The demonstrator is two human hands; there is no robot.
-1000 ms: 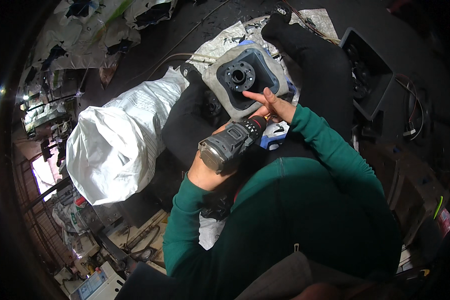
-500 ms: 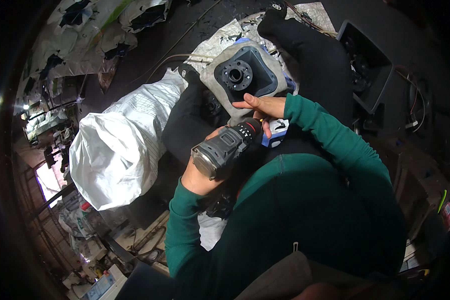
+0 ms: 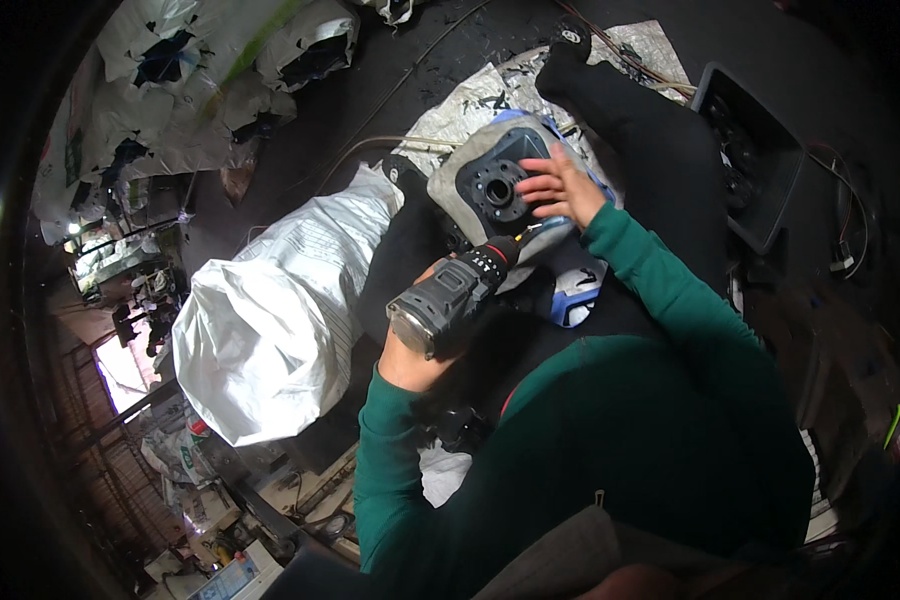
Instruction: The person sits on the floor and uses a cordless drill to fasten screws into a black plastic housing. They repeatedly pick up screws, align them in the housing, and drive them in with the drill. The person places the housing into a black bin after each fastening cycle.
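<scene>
A dark round flange (image 3: 483, 205), pierced by a large centre hole and ringed with smaller ones, sits inside a square recess whose rim is padded with grey cloth (image 3: 447, 203), between the person's legs. Just below it, the grey-and-black drill (image 3: 442, 307), with a red ring behind its chuck, points up and right. The left hand (image 3: 410, 365) is wrapped around the drill; the right hand (image 3: 562, 190) has its fingers spread apart over the flange's right side. A white sack (image 3: 260, 345) stands to the left, a black bin (image 3: 782, 205) to the right.

Half a second ago the right hand was lower, by the chuck; now it is raised. The drill's handle and most left fingers are hidden, and whether the right fingertips touch the flange, I cannot tell.
</scene>
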